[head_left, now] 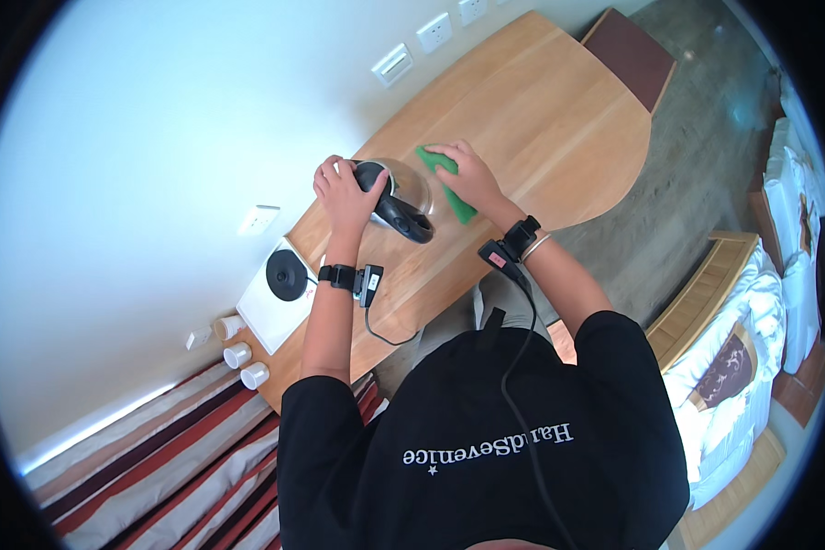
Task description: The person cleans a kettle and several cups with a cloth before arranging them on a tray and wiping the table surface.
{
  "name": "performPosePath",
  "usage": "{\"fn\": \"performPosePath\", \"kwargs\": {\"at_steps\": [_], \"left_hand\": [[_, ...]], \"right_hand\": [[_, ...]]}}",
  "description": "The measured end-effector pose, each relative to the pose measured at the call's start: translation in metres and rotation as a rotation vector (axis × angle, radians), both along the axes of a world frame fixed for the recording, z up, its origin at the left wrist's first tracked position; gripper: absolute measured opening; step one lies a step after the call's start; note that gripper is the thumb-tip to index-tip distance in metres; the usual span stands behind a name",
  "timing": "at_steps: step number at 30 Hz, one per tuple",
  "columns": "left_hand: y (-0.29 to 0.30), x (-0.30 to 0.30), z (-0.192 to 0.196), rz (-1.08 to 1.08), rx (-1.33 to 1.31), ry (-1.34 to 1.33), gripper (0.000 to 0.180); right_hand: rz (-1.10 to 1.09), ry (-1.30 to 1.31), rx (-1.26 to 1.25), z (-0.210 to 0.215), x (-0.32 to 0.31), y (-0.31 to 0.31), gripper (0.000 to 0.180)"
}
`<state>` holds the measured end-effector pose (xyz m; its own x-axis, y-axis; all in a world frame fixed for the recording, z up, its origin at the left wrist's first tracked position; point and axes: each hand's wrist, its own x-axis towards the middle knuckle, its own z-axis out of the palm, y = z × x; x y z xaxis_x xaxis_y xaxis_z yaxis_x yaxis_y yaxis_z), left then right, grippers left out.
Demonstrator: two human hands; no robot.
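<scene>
An electric kettle (409,187) with a shiny metal body and a black lid and handle is at the wooden table (513,101). It looks tilted, its black handle pointing towards me. My left hand (344,194) grips the kettle at its black top, thumb on the near side and fingers around the far side. Just right of the kettle, my right hand (470,178) holds a green cloth (462,207), fingers bent over its upper part. The cloth lies close beside the metal body; whether they touch I cannot tell.
Left of the kettle, a white tray (264,323) carries a round black kettle base (287,275). Several white cups (237,355) stand at the table's left end. Wall sockets (434,33) line the wall behind. A striped curtain (183,440) hangs lower left; a wooden chair (706,284) stands right.
</scene>
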<state>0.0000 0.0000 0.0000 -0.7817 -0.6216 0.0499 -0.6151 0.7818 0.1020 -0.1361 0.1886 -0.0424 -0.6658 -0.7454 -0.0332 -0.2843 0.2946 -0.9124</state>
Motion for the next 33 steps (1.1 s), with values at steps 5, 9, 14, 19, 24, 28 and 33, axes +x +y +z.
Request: {"fn": "performPosePath", "kwargs": {"at_steps": [5, 9, 14, 19, 24, 28, 33], "left_hand": [[-0.041, -0.027, -0.02, -0.269, 0.042, 0.493, 0.044], [-0.017, -0.008, -0.042, -0.194, 0.098, 0.469, 0.042], [-0.015, -0.024, -0.046, -0.2, 0.143, 0.529, 0.044], [-0.014, -0.021, -0.038, -0.125, 0.166, 0.526, 0.042], [-0.015, -0.024, -0.039, -0.109, 0.188, 0.52, 0.045], [-0.017, -0.02, -0.039, -0.06, 0.239, 0.518, 0.046], [-0.013, -0.024, -0.036, -0.044, 0.332, 0.493, 0.045]], "right_hand": [[-0.348, -0.038, -0.402, -0.014, 0.004, -0.052, 0.037], [-0.275, -0.371, -0.316, -0.021, 0.041, -0.057, 0.048], [-0.05, 0.008, -0.216, -0.047, 0.048, -0.076, 0.063], [-0.018, 0.038, -0.195, -0.08, 0.035, -0.073, 0.06], [-0.027, -0.251, -0.126, -0.141, 0.026, -0.058, 0.059], [-0.07, -0.353, -0.081, -0.151, 0.036, -0.056, 0.061], [-0.107, -0.521, -0.098, -0.141, 0.031, -0.059, 0.062]]}}
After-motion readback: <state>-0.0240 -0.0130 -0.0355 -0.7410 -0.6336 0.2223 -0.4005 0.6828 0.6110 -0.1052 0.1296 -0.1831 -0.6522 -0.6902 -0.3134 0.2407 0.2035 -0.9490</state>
